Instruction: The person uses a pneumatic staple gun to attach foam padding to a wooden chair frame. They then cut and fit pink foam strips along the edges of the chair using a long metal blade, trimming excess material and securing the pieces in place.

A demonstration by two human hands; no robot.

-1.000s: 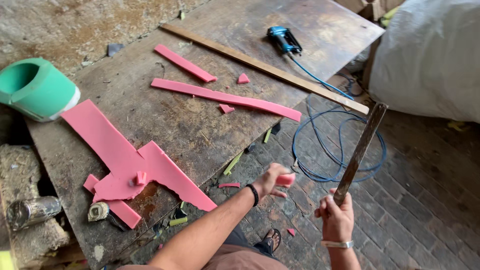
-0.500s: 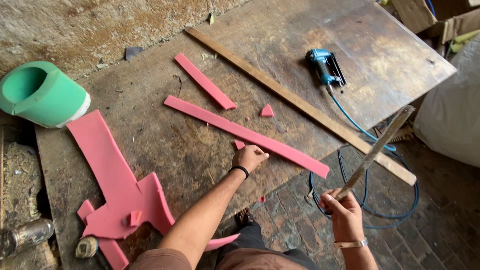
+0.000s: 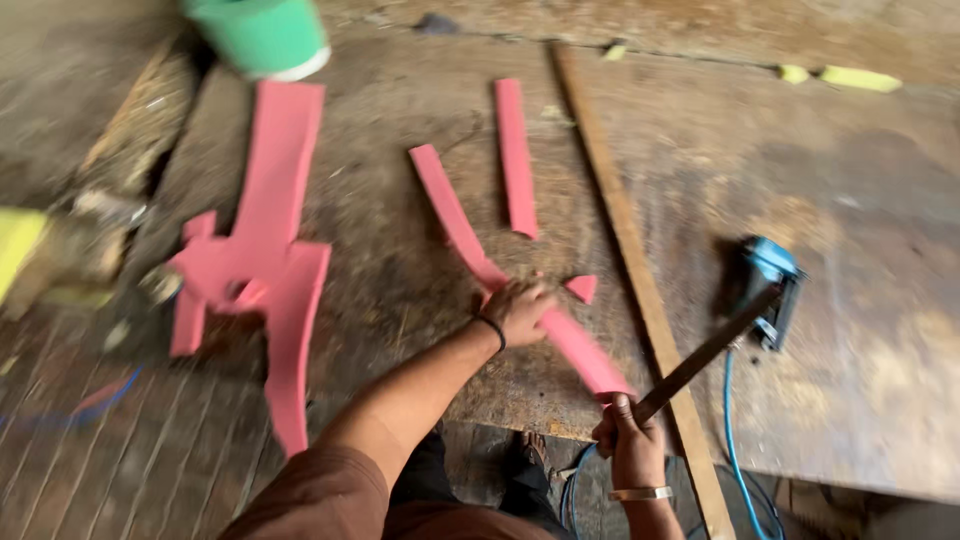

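Note:
My left hand (image 3: 520,306) rests palm down on a long pink foam strip (image 3: 455,215) that lies diagonally across the worn wooden table (image 3: 860,180). A black band circles that wrist. My right hand (image 3: 628,437) is below the table's near edge, closed around a dark flat stick (image 3: 705,352) that angles up to the right toward a blue pneumatic stapler (image 3: 768,285). A small pink foam triangle (image 3: 581,288) lies just right of my left hand. A shorter pink strip (image 3: 515,155) lies farther back.
A long wooden slat (image 3: 620,230) runs down the table between the strips and the stapler. A large irregular pink foam offcut (image 3: 262,260) lies at left. A green roll (image 3: 262,35) stands at the far left corner. A blue hose (image 3: 735,440) hangs off the front edge.
The view has swung left and closer, with motion blur. My left hand came up from the table's edge and now lies on the long pink strip. My right hand still holds the stick.

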